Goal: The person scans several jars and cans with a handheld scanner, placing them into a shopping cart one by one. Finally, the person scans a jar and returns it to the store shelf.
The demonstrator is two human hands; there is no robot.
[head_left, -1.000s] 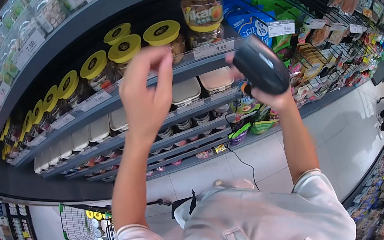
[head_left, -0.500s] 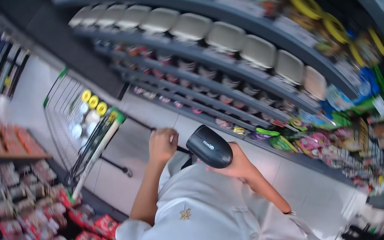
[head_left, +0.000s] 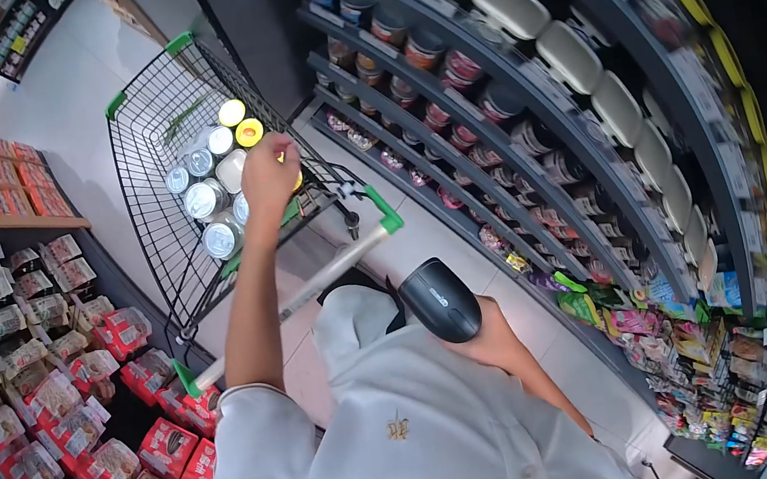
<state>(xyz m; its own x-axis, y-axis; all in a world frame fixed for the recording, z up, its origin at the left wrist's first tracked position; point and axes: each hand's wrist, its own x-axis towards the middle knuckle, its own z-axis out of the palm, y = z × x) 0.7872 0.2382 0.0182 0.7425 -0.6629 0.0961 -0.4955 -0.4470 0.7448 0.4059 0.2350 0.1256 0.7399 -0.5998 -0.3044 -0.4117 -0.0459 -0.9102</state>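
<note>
Item: yellow-lidded jar [head_left: 292, 180], in my left hand [head_left: 268, 175], held over the wire basket of the shopping cart [head_left: 149, 157]. My left fingers [head_left: 277, 151] are curled down around it; only a sliver of yellow lid shows past the knuckles, so the exact hold is hidden.

Handling, as I judge it: a rigid, clear-walled jar with a wide screw lid, moderately heavy for its size, smooth and likely slippery on the wall. It may be glass or hard plastic (I cannot tell which), so I treat it as breakable. Best hold: fingers wrapped round the body below the lid rim, not on the lid alone, which could turn or lift.

Neighbours: silver-topped cans and jars [head_left: 205, 200] packed in the cart basket directly under the hand, with 2 yellow lids [head_left: 240, 123] at the far end. Hard tops, so a dropped jar would knock against them.

Item: black handheld scanner [head_left: 438, 299], gripped in my right hand [head_left: 493, 335], fingers closed round its handle, held close to my chest, well apart from the cart.

Surroundings: store shelves [head_left: 520, 85] of lidded tubs and cans on my right; red packets [head_left: 81, 432] on my left.
</note>
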